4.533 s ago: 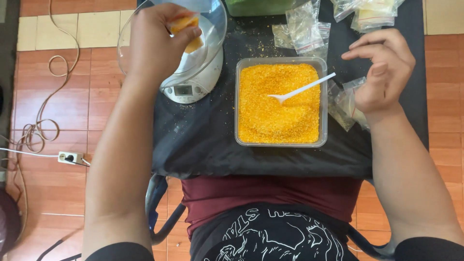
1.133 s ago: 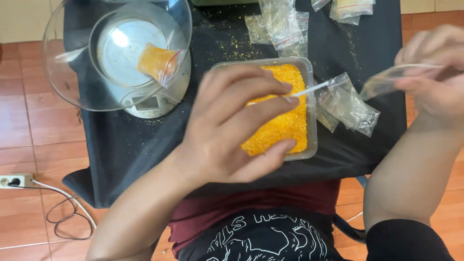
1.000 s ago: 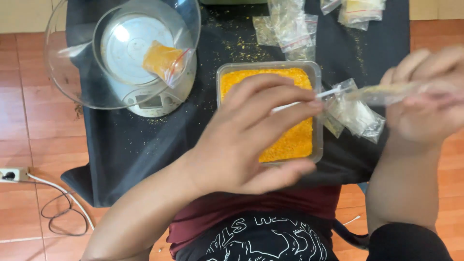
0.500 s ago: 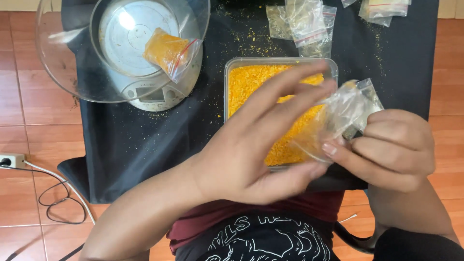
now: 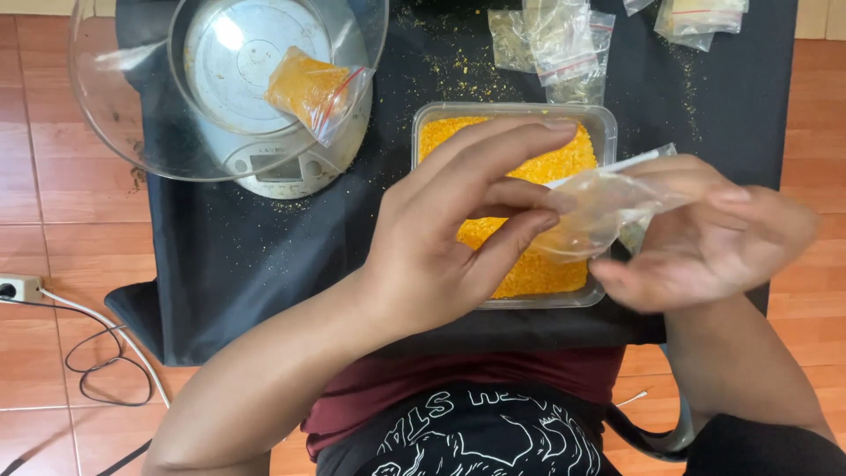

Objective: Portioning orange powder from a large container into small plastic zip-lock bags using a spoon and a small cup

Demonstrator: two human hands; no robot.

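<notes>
Your left hand (image 5: 441, 238) and right hand (image 5: 705, 238) meet over the clear rectangular plastic tub of yellow-orange granules (image 5: 520, 264), and between them they hold a small clear empty plastic bag (image 5: 599, 207); your left fingers (image 5: 520, 198) are nearly closed, thumb and forefinger pinching the bag's left edge while the other fingers stretch out above it; your right hand grips the bag's other side with the thumb on top, though it is blurred, so how tightly those fingers close is hard to tell; the bag hangs just above the tub's right half, with a white plastic spoon handle (image 5: 634, 161) showing behind it; the tub sits on the black cloth-covered surface (image 5: 264, 247), right in front of your body; to the left stands a silver round kitchen scale (image 5: 273, 115) with a wide clear glass bowl (image 5: 106, 97) on its plate, and a small sealed bag filled with orange granules (image 5: 308, 88) lies in the bowl; more small clear plastic bags (image 5: 555, 40) lie in a loose heap beyond the tub, well apart from your hands; spilled yellow grains dot the cloth around the tub and scale; a white cable (image 5: 106, 326) trails across the red tiled floor (image 5: 53, 203) on your left
</notes>
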